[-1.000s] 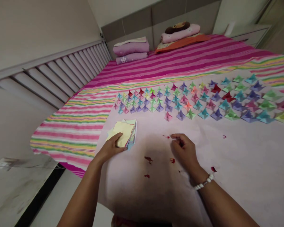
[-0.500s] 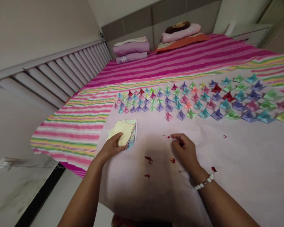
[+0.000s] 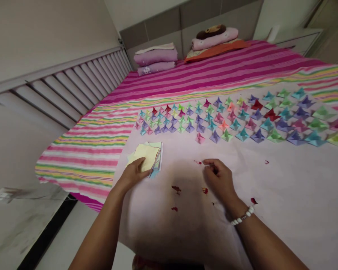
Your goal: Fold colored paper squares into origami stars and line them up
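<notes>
My left hand (image 3: 134, 171) lies at the near corner of a stack of square paper sheets (image 3: 147, 154), pale yellow on top. Its thumb and fingers are apart, touching the paper. Sheets of green, white and blue stick out under the yellow one. To the right, my right hand (image 3: 219, 176) rests with curled fingers on a pale sheet (image 3: 186, 228), and nothing shows in it. Just left of its fingertips is a thin red scrap (image 3: 197, 162). A white bead bracelet (image 3: 243, 216) circles the right wrist.
Rows of folded paper shapes (image 3: 242, 134) in many colours stretch across the far part of the sheet. Several dark red scraps (image 3: 176, 189) lie between and around my hands. Striped bedding, folded pillows (image 3: 156, 57) and a slatted rail (image 3: 73, 80) are beyond.
My hands and the paper stack hold nearly the same places. The whole view has shifted very slightly.
</notes>
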Available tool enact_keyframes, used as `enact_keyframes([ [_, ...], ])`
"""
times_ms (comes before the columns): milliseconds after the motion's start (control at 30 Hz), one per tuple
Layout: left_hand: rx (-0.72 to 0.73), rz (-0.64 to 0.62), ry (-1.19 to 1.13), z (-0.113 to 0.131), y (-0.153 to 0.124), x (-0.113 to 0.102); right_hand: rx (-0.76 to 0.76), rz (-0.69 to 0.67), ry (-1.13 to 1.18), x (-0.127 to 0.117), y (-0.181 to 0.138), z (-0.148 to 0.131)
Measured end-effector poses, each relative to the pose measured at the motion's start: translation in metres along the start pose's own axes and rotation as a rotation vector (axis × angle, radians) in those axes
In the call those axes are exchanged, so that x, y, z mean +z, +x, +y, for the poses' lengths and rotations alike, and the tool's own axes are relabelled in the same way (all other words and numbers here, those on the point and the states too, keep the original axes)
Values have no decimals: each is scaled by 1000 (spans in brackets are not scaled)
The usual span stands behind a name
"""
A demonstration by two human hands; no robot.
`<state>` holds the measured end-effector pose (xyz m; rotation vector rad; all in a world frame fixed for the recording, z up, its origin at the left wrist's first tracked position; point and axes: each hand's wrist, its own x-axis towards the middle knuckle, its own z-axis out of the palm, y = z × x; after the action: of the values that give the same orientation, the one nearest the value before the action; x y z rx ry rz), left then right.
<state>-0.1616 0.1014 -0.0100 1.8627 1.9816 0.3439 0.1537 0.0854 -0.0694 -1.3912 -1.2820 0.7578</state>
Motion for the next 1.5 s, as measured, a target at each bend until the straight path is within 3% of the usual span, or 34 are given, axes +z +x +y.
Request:
enact_keyframes([
  [300, -64, 28, 43, 7, 0, -2, 7, 3, 8, 1, -1, 1],
  [633, -172, 89, 365, 49, 16, 6, -4, -14, -11, -1, 0, -3],
  [900, -195, 95, 409, 51, 20, 10, 2, -6, 1, 1, 0, 1],
  [1267, -240, 157, 151, 50, 11, 0, -8, -8, -10, 1, 0, 2],
  [1500, -293, 263, -112, 27, 16, -4, -20, 2, -3, 3, 0, 7],
])
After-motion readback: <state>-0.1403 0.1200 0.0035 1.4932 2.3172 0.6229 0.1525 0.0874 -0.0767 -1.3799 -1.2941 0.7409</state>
